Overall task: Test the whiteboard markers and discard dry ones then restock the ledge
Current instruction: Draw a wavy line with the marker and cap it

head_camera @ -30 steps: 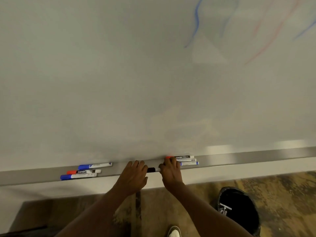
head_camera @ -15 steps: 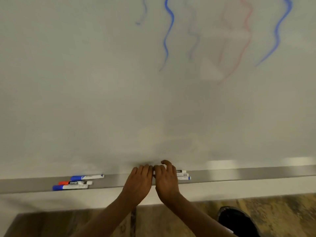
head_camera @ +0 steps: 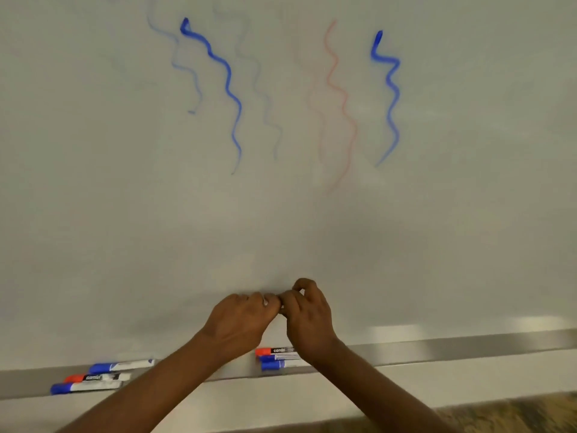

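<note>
Both hands have lifted off the ledge (head_camera: 468,346) since a second ago and now meet low in the centre of the frame, against the whiteboard (head_camera: 125,198). The left hand (head_camera: 240,323) and right hand (head_camera: 307,317) each have a tight grip, fingers curled round the ends of one marker (head_camera: 266,300). Only a pale sliver of it shows between them. This looks like pulling the cap off, ready for a test stroke.

Below the wrists, three markers (head_camera: 276,357) lie side by side on the ledge. The right wrist partly hides them. Another three-marker group (head_camera: 93,377) lies at the lower left. Across the top of the frame run the test squiggles: two bold blue lines (head_camera: 229,85), a faint red line (head_camera: 340,98) and fainter bluish ones. Nothing blocks the board above the hands.
</note>
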The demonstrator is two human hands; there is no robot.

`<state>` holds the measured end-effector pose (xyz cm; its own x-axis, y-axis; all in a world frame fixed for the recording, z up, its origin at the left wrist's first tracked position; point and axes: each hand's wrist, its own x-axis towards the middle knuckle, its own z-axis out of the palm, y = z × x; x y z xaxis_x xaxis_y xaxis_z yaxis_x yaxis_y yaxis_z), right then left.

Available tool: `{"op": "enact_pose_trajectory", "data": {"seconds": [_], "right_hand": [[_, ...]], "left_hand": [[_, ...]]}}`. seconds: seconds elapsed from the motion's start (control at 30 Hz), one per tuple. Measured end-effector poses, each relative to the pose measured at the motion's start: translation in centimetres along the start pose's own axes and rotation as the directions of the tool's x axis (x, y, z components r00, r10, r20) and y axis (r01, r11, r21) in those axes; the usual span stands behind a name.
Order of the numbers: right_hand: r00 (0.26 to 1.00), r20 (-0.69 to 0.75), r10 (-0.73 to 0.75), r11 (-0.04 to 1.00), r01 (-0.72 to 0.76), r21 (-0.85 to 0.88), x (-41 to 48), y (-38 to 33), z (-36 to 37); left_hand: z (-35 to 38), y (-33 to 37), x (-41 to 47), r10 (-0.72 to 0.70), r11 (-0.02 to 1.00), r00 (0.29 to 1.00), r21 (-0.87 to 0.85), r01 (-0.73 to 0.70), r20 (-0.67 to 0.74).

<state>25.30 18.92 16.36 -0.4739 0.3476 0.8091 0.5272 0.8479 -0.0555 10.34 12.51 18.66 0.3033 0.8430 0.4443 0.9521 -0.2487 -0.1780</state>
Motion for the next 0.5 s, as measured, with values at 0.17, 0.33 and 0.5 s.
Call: {"op": "enact_pose_trajectory", "data": {"seconds": [0.17,0.33,0.5], "right_hand": [[0.992,-0.074,-0.101,0.992,0.094,-0.086,2.3,1.7,-2.9],[0.982,-0.122,-0.145,0.989,0.141,-0.041,6.0,3.1,-6.5],[0.891,-0.002,0.454,0.783,-0.398,0.478,10.7,1.5,-11.9]], "left_hand": [[-2.0,-1.0,2.3,0.032,0.998,0.986,-0.046,-0.040,-0.164],[-5.5,-1.0,5.2,0.013,0.999,0.959,-0.025,-0.021,-0.282],[-9.7,-2.2,8.0,0.018,0.999,0.871,-0.027,-0.035,-0.492]]}}
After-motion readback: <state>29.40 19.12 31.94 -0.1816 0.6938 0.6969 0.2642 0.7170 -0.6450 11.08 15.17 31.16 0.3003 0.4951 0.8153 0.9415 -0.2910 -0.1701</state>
